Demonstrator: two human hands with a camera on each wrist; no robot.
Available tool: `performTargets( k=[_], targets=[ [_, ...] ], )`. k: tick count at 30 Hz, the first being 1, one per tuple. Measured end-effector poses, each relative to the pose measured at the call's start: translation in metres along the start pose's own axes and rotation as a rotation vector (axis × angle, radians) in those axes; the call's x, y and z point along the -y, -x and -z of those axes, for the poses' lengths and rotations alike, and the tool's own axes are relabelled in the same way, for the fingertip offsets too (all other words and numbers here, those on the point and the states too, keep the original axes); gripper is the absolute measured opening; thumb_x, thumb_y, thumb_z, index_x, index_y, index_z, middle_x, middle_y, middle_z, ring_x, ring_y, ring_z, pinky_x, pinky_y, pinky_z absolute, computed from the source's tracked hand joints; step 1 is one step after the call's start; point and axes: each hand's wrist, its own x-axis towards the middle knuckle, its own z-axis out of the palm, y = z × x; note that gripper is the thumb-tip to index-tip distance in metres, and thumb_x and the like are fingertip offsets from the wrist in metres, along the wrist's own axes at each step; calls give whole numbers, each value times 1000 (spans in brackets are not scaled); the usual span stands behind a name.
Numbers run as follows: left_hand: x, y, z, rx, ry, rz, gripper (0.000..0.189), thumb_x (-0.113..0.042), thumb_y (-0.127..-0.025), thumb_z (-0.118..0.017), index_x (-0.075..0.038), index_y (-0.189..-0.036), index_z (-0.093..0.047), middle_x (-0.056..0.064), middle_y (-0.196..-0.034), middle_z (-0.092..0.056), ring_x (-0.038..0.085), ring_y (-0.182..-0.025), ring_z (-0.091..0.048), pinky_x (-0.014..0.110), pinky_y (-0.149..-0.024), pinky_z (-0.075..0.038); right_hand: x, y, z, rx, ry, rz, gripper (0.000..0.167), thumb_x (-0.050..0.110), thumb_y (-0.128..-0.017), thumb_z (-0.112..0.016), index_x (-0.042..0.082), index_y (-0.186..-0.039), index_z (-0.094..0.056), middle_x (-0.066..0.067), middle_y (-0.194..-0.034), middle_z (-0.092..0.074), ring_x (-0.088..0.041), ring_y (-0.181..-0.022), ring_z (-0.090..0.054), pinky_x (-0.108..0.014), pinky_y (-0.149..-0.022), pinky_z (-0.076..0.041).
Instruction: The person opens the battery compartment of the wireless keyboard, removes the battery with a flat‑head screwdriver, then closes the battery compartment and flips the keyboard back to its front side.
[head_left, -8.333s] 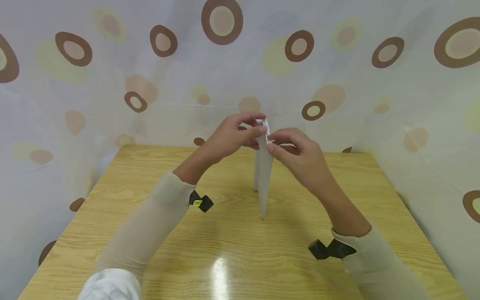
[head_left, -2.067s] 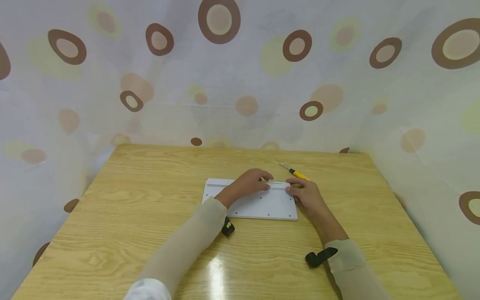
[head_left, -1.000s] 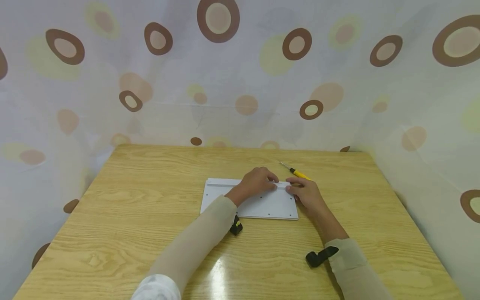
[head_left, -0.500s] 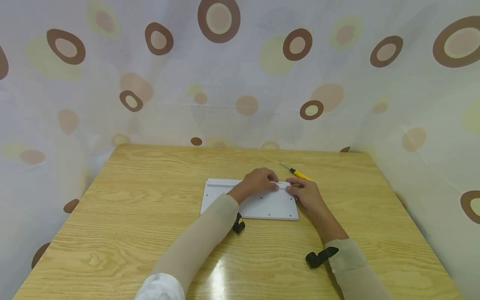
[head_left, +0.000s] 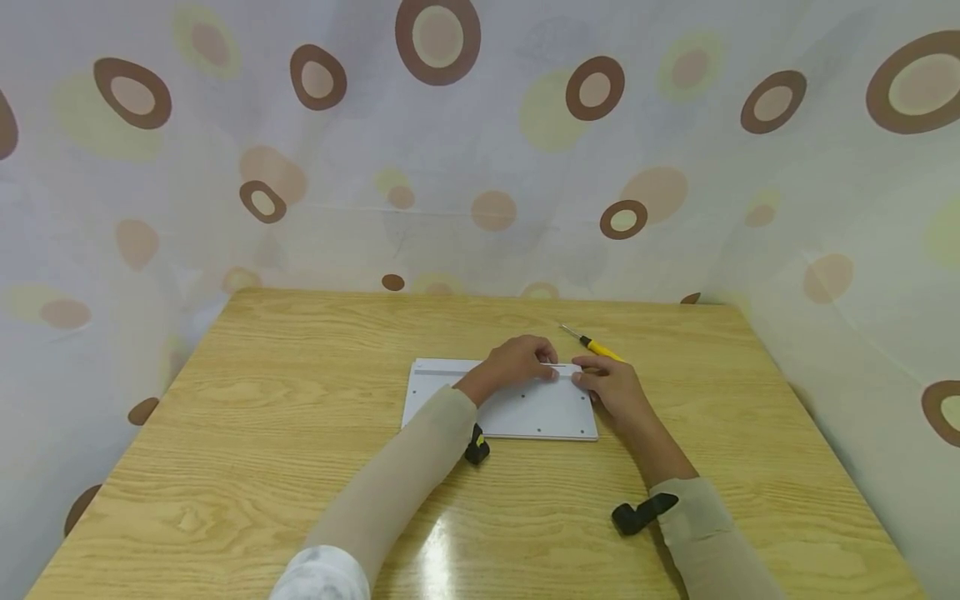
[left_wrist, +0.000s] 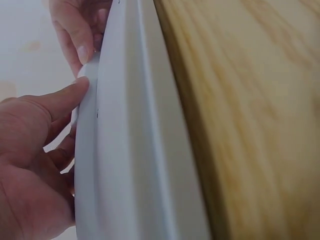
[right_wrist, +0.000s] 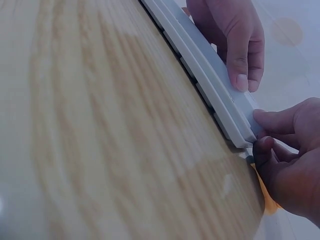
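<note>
A white keyboard lies face down on the table, small dark screw dots across its back and a raised ridge along its far edge. Near the right end of that ridge my left hand grips the far edge, thumb on top and fingers curled behind, as the left wrist view shows. My right hand pinches the far right corner with thumb and bent fingers; in the right wrist view, key edges show under the keyboard. Just behind the right hand lies a screwdriver with a yellow handle, partly hidden by it.
The wooden table has a pale grain and a bright light reflection near its front. A curtain with brown and yellow circles hangs behind and at both sides. Black wrist cameras sit on the sleeves.
Earlier both hands held the keyboard up on edge; now it lies flat. Since about two seconds ago the left hand has slid right along the ridge. Almost nothing moves in the last half second.
</note>
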Motion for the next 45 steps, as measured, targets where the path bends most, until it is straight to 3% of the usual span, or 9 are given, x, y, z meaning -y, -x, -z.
performTargets(
  k=[8,15,24,30,37,45],
  targets=[
    [4,0,-3,-15,81,-65,14,-25,-95,-72,-18,-108,-69,-4,-106,-67,10,-97,-59,30,-88,-48,-3,-2,2,0,2,-8,38,16,-96,-68,6,-133,-65,-11,-112,-63,-14,-86,-56,-21,-70,-49],
    [5,7,4,24,197,-97,13,-20,-99,-66,-17,-112,-68,-2,-104,-66,11,-93,-59,28,-83,-47,-5,-3,2,-6,27,-6,39,19,-96,-69,7,-133,-65,-11,-114,-63,-15,-87,-55,-21,-70,-48],
    [10,7,9,17,145,-181,27,-20,-103,-59,-20,-128,-68,-2,-104,-65,12,-92,-57,27,-80,-46,-4,-2,2,-3,47,-18,40,21,-97,-69,9,-134,-65,-13,-119,-63,-18,-91,-55,-21,-72,-49],
    [11,10,17,9,150,-177,26,-21,-102,-60,-21,-127,-69,-3,-104,-65,13,-88,-58,27,-74,-46,-3,-1,2,2,39,-24,38,21,-97,-67,11,-134,-65,-13,-122,-63,-20,-96,-55,-21,-74,-49],
    [16,25,30,-26,139,-166,24,-22,-102,-62,-23,-124,-71,-4,-103,-65,14,-83,-54,26,-72,-45,-4,-1,2,-4,64,-31,37,22,-98,-67,14,-133,-66,-12,-123,-62,-22,-98,-54,-23,-75,-48],
    [29,51,48,-51,157,-166,24,-19,-101,-63,-20,-123,-71,-1,-104,-65,14,-73,-49,27,-66,-42,-6,-1,3,-5,52,-11,37,21,-98,-68,12,-133,-66,-12,-122,-61,-21,-96,-53,-22,-73,-48]
  ],
)
